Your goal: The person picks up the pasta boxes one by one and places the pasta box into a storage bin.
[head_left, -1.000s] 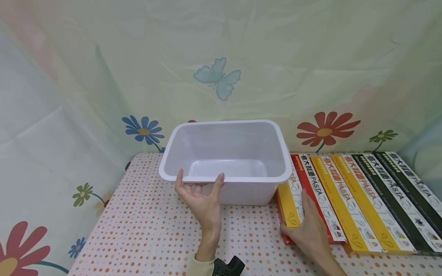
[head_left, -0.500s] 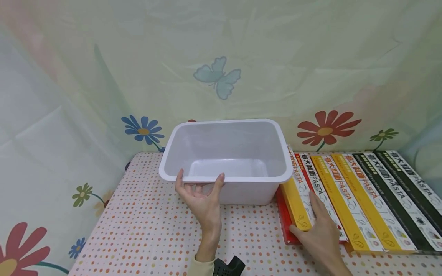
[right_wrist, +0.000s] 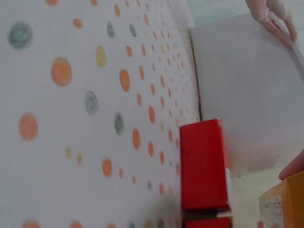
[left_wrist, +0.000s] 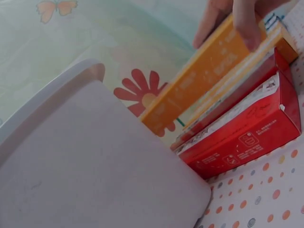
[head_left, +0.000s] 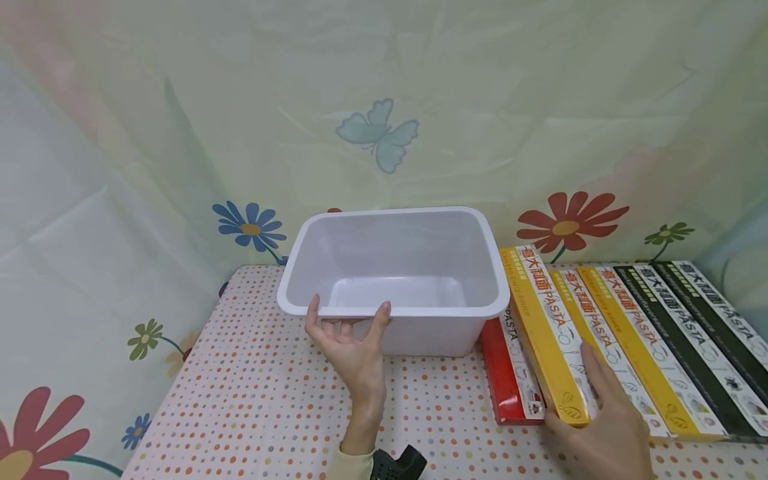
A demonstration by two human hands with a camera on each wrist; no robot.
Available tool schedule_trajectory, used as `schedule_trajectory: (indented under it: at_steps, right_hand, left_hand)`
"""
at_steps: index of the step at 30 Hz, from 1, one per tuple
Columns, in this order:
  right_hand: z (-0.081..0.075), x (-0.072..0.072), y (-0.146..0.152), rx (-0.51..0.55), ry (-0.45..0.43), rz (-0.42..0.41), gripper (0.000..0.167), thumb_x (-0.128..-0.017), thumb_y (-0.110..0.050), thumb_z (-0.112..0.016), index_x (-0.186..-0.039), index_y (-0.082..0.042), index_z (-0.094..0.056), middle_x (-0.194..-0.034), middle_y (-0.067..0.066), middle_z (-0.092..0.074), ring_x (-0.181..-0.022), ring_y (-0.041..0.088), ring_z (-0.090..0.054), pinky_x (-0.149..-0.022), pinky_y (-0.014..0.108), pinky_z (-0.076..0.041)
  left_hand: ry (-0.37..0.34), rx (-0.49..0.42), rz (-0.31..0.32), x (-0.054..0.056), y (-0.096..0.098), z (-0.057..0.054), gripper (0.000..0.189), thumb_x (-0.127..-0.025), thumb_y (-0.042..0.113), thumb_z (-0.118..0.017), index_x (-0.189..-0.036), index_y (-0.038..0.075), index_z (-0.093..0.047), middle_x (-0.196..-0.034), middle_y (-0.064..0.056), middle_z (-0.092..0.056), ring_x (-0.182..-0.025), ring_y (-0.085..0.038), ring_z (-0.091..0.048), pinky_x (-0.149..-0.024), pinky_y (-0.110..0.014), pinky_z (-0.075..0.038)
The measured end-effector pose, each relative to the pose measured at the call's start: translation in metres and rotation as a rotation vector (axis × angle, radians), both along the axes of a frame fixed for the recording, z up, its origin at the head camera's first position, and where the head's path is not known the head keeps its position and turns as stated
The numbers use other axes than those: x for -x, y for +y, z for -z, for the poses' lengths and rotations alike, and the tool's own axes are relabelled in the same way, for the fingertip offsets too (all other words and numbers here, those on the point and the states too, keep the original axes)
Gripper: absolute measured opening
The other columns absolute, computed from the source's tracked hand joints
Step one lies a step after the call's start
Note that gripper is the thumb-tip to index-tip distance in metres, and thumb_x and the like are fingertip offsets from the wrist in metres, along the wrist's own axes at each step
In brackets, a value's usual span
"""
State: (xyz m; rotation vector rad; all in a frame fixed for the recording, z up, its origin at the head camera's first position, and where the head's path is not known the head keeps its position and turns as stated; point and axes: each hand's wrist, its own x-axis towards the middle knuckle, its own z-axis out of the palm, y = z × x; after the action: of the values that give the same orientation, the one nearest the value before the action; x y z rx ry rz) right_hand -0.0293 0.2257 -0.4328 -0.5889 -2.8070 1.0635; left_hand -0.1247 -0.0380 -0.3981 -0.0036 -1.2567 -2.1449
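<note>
My left hand (head_left: pixel 354 363) holds the front rim of a white plastic tub (head_left: pixel 435 337), which stands upright with nothing inside. In my right hand (head_left: pixel 615 427) is a yellow pasta box (head_left: pixel 549 327), gripped near its front end between thumb and fingers. The left wrist view shows that yellow box (left_wrist: pixel 204 73) raised above two red pasta boxes. One red box (head_left: pixel 503 373) lies right beside the tub; the yellow box covers most of the other in the head view. Only a front corner of the yellow box (right_wrist: pixel 287 202) shows in the right wrist view.
To the right, a row of pasta boxes lies side by side: yellow ones (head_left: pixel 645 360) and dark green ones (head_left: pixel 690 353). Dotted cloth covers the table (head_left: pixel 258 400). Behind it hangs a flowered backdrop (head_left: pixel 468 133). A black device (head_left: pixel 399 463) sits at my left wrist.
My right hand has lifted the yellow pasta box off the red boxes beside the tub and carried it to the right, uncovering the leftmost red one. My left hand and the tub stay put.
</note>
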Motion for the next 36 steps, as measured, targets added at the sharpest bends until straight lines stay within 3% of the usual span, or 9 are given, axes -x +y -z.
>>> schedule_trajectory:
  at_steps: [13,15,18,24,26,29,31,33,36]
  right_hand:
    - [-0.037,-0.024,0.027,-0.051,0.182,0.017,0.128,-0.070,-0.009,-0.091,-0.168,-0.014,-0.009,-0.168,0.033,-0.016,-0.136,0.058,-0.026,-0.116,0.084,-0.023]
    - [-0.045,-0.025,0.032,-0.059,0.215,-0.017,0.132,-0.065,-0.009,-0.094,-0.168,-0.015,-0.011,-0.168,0.031,-0.017,-0.130,0.058,-0.027,-0.117,0.079,-0.030]
    - [-0.054,-0.023,0.041,-0.072,0.210,-0.114,0.138,-0.063,-0.013,-0.098,-0.168,-0.013,-0.008,-0.169,0.032,-0.011,-0.123,0.060,-0.028,-0.102,0.083,-0.043]
    - [-0.069,-0.014,0.056,-0.083,0.171,-0.261,0.144,-0.063,-0.017,-0.098,-0.168,-0.014,0.000,-0.169,0.034,-0.001,-0.119,0.062,-0.025,-0.085,0.094,-0.032]
    - [-0.073,-0.011,0.058,-0.101,0.214,-0.279,0.146,-0.059,-0.016,-0.100,-0.169,-0.015,-0.004,-0.169,0.033,-0.005,-0.118,0.061,-0.027,-0.100,0.074,-0.053]
    - [-0.079,-0.007,0.056,-0.122,0.258,-0.308,0.147,-0.055,-0.015,-0.101,-0.169,-0.017,-0.008,-0.169,0.032,-0.010,-0.118,0.060,-0.029,-0.081,0.062,-0.066]
    - [-0.082,-0.004,0.056,-0.122,0.279,-0.344,0.146,-0.054,-0.014,-0.102,-0.169,-0.017,-0.012,-0.170,0.030,-0.013,-0.120,0.060,-0.029,-0.066,0.030,-0.066]
    - [-0.086,0.000,0.053,-0.112,0.288,-0.377,0.143,-0.055,-0.014,-0.101,-0.169,-0.018,-0.015,-0.170,0.028,-0.013,-0.124,0.060,-0.027,-0.062,0.054,-0.068]
    - [-0.090,0.008,0.049,-0.097,0.299,-0.430,0.139,-0.054,-0.014,-0.101,-0.168,-0.021,-0.021,-0.170,0.027,-0.019,-0.131,0.058,-0.025,-0.068,0.056,-0.069]
  left_hand:
    - [-0.003,-0.018,-0.031,0.000,-0.001,0.002,0.107,-0.077,-0.014,-0.083,-0.159,0.010,-0.018,-0.150,-0.019,-0.045,-0.126,-0.047,-0.055,-0.090,-0.049,-0.066]
    - [-0.006,-0.017,-0.033,0.000,-0.001,0.002,0.107,-0.076,-0.013,-0.084,-0.159,0.010,-0.019,-0.150,-0.020,-0.045,-0.127,-0.045,-0.055,-0.091,-0.049,-0.066]
    - [-0.006,-0.018,-0.035,0.001,-0.001,0.002,0.107,-0.076,-0.013,-0.084,-0.158,0.009,-0.019,-0.150,-0.020,-0.045,-0.128,-0.044,-0.055,-0.092,-0.049,-0.065]
    - [-0.004,-0.013,-0.033,0.001,0.002,0.002,0.107,-0.074,-0.013,-0.085,-0.157,0.008,-0.021,-0.148,-0.018,-0.047,-0.128,-0.046,-0.054,-0.094,-0.052,-0.064]
    - [-0.001,-0.004,-0.029,0.001,0.003,0.002,0.107,-0.075,-0.012,-0.086,-0.158,0.007,-0.020,-0.149,-0.018,-0.047,-0.127,-0.044,-0.055,-0.095,-0.051,-0.064]
    - [0.005,0.002,-0.028,0.002,0.005,0.002,0.108,-0.075,-0.011,-0.086,-0.158,0.006,-0.020,-0.149,-0.019,-0.047,-0.126,-0.042,-0.056,-0.094,-0.050,-0.065]
    - [0.007,0.002,-0.027,0.002,0.005,0.002,0.108,-0.075,-0.011,-0.086,-0.158,0.006,-0.020,-0.150,-0.020,-0.046,-0.127,-0.044,-0.055,-0.093,-0.048,-0.065]
    - [0.011,-0.002,-0.027,0.003,0.005,0.002,0.108,-0.075,-0.011,-0.086,-0.158,0.005,-0.019,-0.150,-0.022,-0.045,-0.127,-0.047,-0.054,-0.093,-0.048,-0.066]
    - [0.011,-0.007,-0.028,0.003,0.005,0.003,0.107,-0.075,-0.011,-0.086,-0.158,0.006,-0.020,-0.150,-0.024,-0.044,-0.127,-0.049,-0.053,-0.093,-0.049,-0.065]
